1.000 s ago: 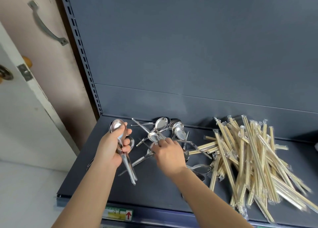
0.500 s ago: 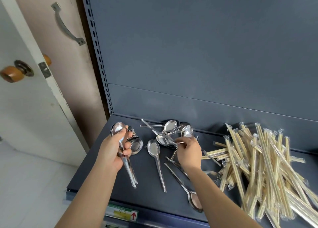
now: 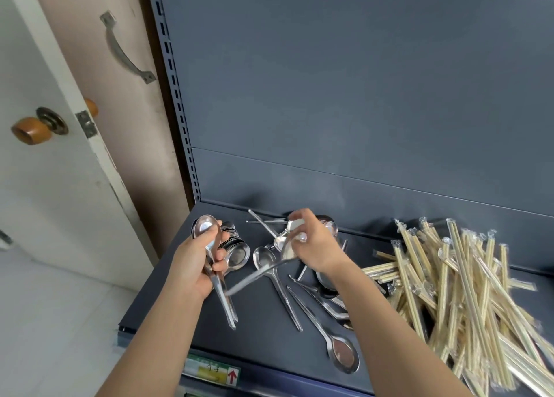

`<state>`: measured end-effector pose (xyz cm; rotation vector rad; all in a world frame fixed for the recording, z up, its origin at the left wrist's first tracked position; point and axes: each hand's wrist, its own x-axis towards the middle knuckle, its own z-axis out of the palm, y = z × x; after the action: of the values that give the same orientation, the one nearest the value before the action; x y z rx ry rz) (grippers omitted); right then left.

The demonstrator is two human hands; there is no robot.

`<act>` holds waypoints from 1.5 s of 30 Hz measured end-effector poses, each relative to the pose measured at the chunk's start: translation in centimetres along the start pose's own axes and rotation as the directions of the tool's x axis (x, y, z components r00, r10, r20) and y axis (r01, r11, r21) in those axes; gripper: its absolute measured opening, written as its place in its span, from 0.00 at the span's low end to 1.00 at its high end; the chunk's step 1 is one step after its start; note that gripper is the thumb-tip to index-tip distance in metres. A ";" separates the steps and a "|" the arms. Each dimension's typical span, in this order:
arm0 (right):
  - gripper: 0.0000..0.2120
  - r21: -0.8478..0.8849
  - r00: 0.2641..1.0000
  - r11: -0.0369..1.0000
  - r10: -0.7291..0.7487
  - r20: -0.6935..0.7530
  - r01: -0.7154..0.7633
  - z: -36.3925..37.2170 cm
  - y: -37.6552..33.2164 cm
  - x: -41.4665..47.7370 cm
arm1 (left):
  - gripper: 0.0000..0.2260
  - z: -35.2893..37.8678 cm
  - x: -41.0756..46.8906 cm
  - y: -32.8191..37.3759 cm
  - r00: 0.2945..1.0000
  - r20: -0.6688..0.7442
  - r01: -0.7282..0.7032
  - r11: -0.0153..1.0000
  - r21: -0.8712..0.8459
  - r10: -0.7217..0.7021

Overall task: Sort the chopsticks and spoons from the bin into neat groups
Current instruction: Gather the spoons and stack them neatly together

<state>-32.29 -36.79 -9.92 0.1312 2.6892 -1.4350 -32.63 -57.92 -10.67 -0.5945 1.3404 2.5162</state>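
Sort partly done, by my reading. My left hand [image 3: 199,264] grips a spoon bundle [image 3: 205,227] near the shelf's [image 3: 263,345] left edge. My right hand [image 3: 314,246] pinches one spoon [image 3: 257,276]. Loose spoons [image 3: 341,354] lie mid-shelf, and the wrapped chopsticks [image 3: 467,291] are heaped unaligned at the right edge.
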 end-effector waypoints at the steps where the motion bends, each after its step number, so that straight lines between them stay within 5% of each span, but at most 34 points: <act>1: 0.22 -0.092 0.996 0.996 0.002 0.092 0.006 0.1 0.0 0.2 | 0.04 0.0 0.0 -0.1 1.000 -0.001 0.007 1.000 0.016 -0.006; 7: 0.25 -0.429 0.964 0.896 0.005 0.268 0.115 1.6 -0.3 1.1 | 0.03 -0.2 0.0 -1.5 0.995 0.014 0.092 0.986 0.138 -0.095; 14: 0.18 -0.470 0.981 0.863 -0.128 0.149 0.184 5.3 0.8 1.4 | 0.05 -0.4 0.4 -3.2 0.984 0.004 0.174 0.965 0.197 -0.179; 23: 0.13 -0.638 0.997 0.768 -0.019 0.075 0.063 5.3 1.3 2.3 | 0.03 -0.2 1.3 -3.3 0.980 -0.014 0.196 0.953 0.230 -0.198; 27: 0.08 -0.476 0.989 0.878 0.115 0.088 -0.060 3.3 1.2 2.8 | 0.04 0.5 1.8 -3.3 0.986 0.004 0.162 0.954 0.252 -0.168; 31: 0.10 -0.140 0.988 0.989 0.072 0.139 -0.052 1.1 0.0 3.1 | 0.06 2.1 1.9 -3.4 0.990 0.038 0.126 0.960 0.250 -0.139; 34: 0.09 0.098 0.976 0.994 0.033 0.214 -0.055 -0.1 -1.5 2.8 | 0.12 3.1 1.8 -3.6 0.981 0.096 0.137 0.954 0.265 -0.168; 40: 0.10 0.210 0.972 0.975 0.027 0.235 -0.078 -0.4 -1.7 2.6 | 0.25 4.9 1.0 -4.0 0.877 0.330 0.296 0.934 0.201 -0.349; 45: 0.08 0.287 0.988 0.953 0.054 0.146 -0.094 -1.0 -0.7 2.1 | 0.07 5.5 0.8 -4.9 0.900 0.283 0.267 0.933 0.243 -0.331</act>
<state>-34.49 -36.23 -9.04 0.1460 2.3248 -1.7419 -32.81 -50.61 -11.83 -0.3054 1.2481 2.0900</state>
